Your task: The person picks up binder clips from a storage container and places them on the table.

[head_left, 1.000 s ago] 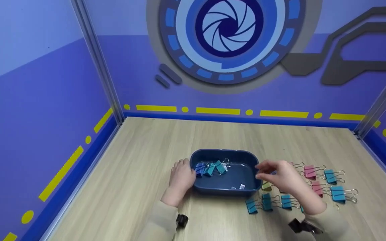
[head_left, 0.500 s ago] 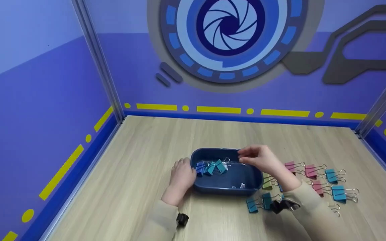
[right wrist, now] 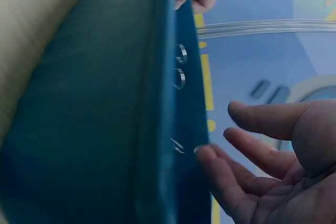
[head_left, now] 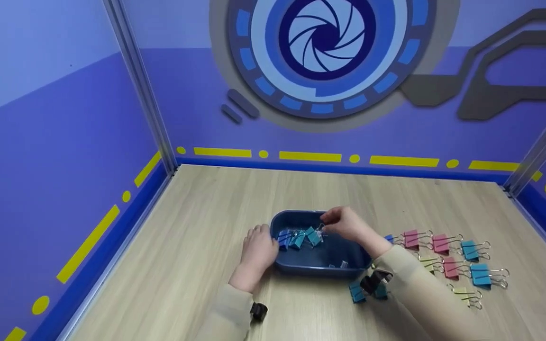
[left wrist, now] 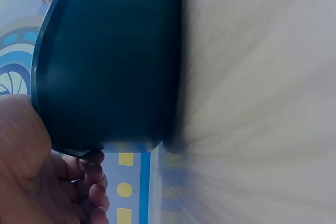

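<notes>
A dark blue plastic tray [head_left: 320, 272] stands on the table. At its left end my left hand [head_left: 259, 248] holds the rim; in the left wrist view, the thumb side of this hand [left wrist: 23, 140] meets the rim and curled fingers lie by the corner. Inside, toward the left, lie a blue binder clip [head_left: 284, 239], a teal binder clip [head_left: 297, 239] and another teal binder clip [head_left: 313, 237]. Over the back right part reaches my right hand [head_left: 346, 223]. The right wrist view shows this hand [right wrist: 273, 156] with thumb and fingers apart, nothing between them.
Right of the tray, pink binder clips [head_left: 441, 244], teal-blue ones [head_left: 480, 276] and a yellow one [head_left: 462, 294] lie in loose rows, several in all. Teal clips [head_left: 357, 292] near the front are partly behind the right wrist. A small clear piece [head_left: 344, 264] lies in the tray.
My right hand has moved left from the tray's right edge to over its back middle. The left hand and the clips in the tray have stayed put.
</notes>
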`<state>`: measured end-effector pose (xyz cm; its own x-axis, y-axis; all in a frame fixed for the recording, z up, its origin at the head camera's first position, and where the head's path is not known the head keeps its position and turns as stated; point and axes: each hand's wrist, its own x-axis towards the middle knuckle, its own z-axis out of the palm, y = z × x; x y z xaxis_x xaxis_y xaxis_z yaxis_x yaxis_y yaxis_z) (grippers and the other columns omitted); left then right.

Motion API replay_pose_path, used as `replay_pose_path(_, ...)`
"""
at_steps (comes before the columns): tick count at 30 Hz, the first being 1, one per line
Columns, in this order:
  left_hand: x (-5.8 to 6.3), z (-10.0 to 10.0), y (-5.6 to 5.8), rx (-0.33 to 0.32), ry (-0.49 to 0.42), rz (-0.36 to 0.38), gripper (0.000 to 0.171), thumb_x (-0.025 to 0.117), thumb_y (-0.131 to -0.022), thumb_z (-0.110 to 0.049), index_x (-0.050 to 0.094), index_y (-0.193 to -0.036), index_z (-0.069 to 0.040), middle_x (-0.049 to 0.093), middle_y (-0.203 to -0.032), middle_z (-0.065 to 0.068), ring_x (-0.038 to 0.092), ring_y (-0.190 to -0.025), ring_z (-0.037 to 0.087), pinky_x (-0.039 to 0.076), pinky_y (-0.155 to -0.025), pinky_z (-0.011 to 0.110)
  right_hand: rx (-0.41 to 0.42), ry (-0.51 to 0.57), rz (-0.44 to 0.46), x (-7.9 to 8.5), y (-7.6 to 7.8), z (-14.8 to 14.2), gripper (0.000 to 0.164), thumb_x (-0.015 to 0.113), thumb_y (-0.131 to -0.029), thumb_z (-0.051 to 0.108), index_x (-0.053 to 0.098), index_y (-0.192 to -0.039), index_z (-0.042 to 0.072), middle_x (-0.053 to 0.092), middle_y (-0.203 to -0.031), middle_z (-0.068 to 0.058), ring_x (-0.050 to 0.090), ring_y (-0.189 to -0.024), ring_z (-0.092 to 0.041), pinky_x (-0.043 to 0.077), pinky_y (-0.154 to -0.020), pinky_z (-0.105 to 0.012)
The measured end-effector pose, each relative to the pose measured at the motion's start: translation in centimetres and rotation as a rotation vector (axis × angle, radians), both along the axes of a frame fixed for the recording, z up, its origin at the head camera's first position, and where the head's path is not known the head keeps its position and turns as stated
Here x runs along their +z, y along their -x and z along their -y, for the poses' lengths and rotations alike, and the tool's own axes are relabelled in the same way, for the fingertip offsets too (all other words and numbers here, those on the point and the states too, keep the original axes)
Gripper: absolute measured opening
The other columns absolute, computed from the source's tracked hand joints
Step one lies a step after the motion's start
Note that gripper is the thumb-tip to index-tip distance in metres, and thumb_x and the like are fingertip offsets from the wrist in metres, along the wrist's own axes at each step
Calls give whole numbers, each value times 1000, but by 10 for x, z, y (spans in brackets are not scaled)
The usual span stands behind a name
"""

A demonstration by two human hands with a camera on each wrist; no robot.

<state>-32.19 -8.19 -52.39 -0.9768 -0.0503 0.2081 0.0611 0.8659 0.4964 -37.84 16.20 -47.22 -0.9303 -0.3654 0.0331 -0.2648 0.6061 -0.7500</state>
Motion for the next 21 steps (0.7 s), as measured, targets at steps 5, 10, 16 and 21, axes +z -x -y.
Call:
replay_pose_path(5, 0, 0, 1, -2, 3, 7, 31, 65, -93, -13, 62, -117, 6, 65, -105, 19, 60, -101, 36, 49, -86, 51, -6, -95, -8, -6, 4, 9, 30, 71, -87, -4, 70, -117, -8, 71, -114, -25, 68, -102, -33, 55, -90, -46)
replay_pose_path(10, 0, 0, 1, -1, 6, 10, 33, 64, -94, -14, 62, -119, 6, 66, -109, 20, 60, -103, 36, 50, -88, 51, -11, -184, 28, -10, 4, 13, 30, 71, -87, -3, 71, -118, -6, 73, -115, -22, 69, -105, -33, 55, -92, -47)
replay_pose_path(16, -1, 0, 0, -4, 0, -7, 31, 65, -93, -13, 62, -117, 7, 66, -109, 21, 60, -103, 39, 49, -89, 53, -9, -233, 31, -17, 6, 14, 29, 76, -86, 2, 74, -114, -4, 76, -108, -19, 73, -96, -28, 58, -83, -43)
replay_pose_path(21, -1, -1, 1, -6, -14, 4, 32, 65, -93, -13, 62, -118, 7, 65, -109, 21, 59, -103, 38, 49, -90, 53, -28, -238, 47, -25, 10, 13, 18, 77, -87, 4, 78, -104, 0, 78, -94, -11, 72, -82, -17, 58, -75, -36)
